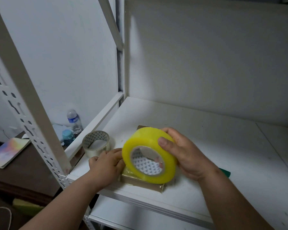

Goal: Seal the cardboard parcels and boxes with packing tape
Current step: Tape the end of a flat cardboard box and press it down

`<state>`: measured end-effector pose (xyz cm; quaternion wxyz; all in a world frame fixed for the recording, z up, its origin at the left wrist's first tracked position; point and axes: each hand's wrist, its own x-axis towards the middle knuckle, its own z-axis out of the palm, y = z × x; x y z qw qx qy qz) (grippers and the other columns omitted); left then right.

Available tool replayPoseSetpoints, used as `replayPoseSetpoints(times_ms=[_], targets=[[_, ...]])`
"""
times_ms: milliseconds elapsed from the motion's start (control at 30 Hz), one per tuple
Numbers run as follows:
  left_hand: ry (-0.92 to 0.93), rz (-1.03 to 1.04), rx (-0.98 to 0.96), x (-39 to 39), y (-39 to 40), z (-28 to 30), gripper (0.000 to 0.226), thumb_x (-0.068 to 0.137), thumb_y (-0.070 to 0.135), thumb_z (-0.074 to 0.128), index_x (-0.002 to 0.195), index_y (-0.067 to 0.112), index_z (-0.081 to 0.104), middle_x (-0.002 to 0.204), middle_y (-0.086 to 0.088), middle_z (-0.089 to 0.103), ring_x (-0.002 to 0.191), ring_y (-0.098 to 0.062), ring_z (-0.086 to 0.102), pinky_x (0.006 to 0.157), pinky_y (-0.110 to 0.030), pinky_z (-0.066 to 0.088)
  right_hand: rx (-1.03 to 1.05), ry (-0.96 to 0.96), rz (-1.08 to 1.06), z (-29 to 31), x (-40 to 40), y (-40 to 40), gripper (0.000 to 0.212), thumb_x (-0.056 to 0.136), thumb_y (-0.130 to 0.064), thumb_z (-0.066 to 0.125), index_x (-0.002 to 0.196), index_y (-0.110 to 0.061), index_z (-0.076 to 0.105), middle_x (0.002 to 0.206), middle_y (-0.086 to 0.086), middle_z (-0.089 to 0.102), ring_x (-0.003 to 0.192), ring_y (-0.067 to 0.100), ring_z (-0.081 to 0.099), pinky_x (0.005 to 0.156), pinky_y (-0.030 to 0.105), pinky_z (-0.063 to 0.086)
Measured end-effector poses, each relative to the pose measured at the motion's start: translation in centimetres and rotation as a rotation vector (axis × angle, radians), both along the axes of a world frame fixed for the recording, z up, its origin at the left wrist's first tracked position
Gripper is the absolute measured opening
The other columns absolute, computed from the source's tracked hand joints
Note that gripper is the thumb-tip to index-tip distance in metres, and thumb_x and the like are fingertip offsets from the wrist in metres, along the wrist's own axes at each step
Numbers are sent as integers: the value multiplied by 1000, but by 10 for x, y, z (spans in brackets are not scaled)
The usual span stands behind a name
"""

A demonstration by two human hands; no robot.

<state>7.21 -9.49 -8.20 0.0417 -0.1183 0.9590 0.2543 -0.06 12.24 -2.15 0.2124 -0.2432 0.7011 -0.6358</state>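
Two hands over flat parcel (pixel 140 182): right hand (pixel 184 154) fingers curled round yellow tape roll (pixel 150 155); left hand (pixel 106 165) fingers pressing parcel.

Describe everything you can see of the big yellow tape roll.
The large yellow roll of glossy packing tape has a cardboard core printed with small triangles. It stands on edge, tilted, over the flat brown cardboard parcel on the white shelf. The right hand grips its rim; the left hand rests flat beside it.
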Motion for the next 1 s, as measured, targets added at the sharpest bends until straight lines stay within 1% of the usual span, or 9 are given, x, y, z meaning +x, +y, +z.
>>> replayPoseSetpoints(times_ms=[100, 200, 300, 433, 567, 667, 833, 900, 1000], targets=[[41, -8, 7, 2, -1, 0, 31, 102, 48, 34, 125, 68, 40, 143, 31, 39, 131, -12, 35, 94, -36, 19, 8, 23, -74, 10, -6, 27, 61, 57, -76, 75, 91, -26, 66, 88, 6, 65, 80, 22, 59, 76, 41, 47], [68, 5, 8, 4, 0, -2, 32, 102, 48, 34, 125, 70, 37, 143, 32, 40, 130, -10, 35, 93, -35, 19, 203, 46, -149, 17, -16, 66, 62, 64, -78, 67, 94, -23, 67, 92, -4, 68, 89, 18, 64, 86, 45, 50], [107, 22, 73, 4, 2, -5, 31, 102, 47, 38, 115, 74, 37, 139, 31, 46, 128, -8, 37, 93, -34, 19, 489, 120, -89, 15, -17, 90, 52, 67, -77, 60, 86, -28, 68, 86, -2, 71, 81, 17, 67, 84, 48, 53], [116, 13, 114, 4, 1, -4, 46, 102, 43, 40, 101, 88, 31, 140, 29, 46, 130, -7, 40, 107, -42, 28, 571, 156, -84, 15, -11, 94, 49, 73, -68, 55, 88, -23, 69, 89, 4, 72, 85, 25, 70, 84, 48, 53], [242, -91, -236, 0, 14, 4, 53, 93, 29, 35, 139, 54, 41, 154, 13, 38, 135, -19, 43, 103, -47, 33, 655, 165, -83, 17, -13, 91, 49, 80, -68, 57, 91, -22, 68, 91, 0, 70, 87, 20, 68, 83, 43, 53], [360, -286, -315, 6, 32, -1, 50, 92, 31, 41, 139, 25, 54, 143, -1, 54, 124, -28, 58, 96, -48, 48, 696, 170, -87, 17, -14, 88, 44, 83, -68, 58, 87, -25, 67, 90, -4, 69, 86, 17, 66, 80, 39, 52], [102, -461, -451, 14, 42, -11, 99, 84, 85, 5, 154, 19, 28, 162, 2, 22, 149, -24, 21, 112, -52, 35, 720, 187, -147, 15, -14, 88, 39, 83, -66, 60, 87, -27, 66, 95, -6, 68, 87, 14, 65, 80, 36, 52], [-13, -458, -398, 12, 43, -1, 119, 60, 93, -15, 157, 26, -3, 162, 12, -14, 150, -15, -13, 123, -47, 10, 671, 177, -186, 13, -12, 90, 47, 76, -72, 62, 85, -27, 68, 88, -5, 70, 81, 15, 67, 75, 36, 52], [-67, -384, -416, 9, 60, 10, 127, 50, 91, -19, 157, 26, -2, 163, 13, -15, 150, -13, -17, 121, -50, 4, 606, 158, -207, 12, -8, 88, 53, 67, -77, 65, 80, -25, 68, 79, -5, 70, 74, 15, 67, 69, 35, 51]])
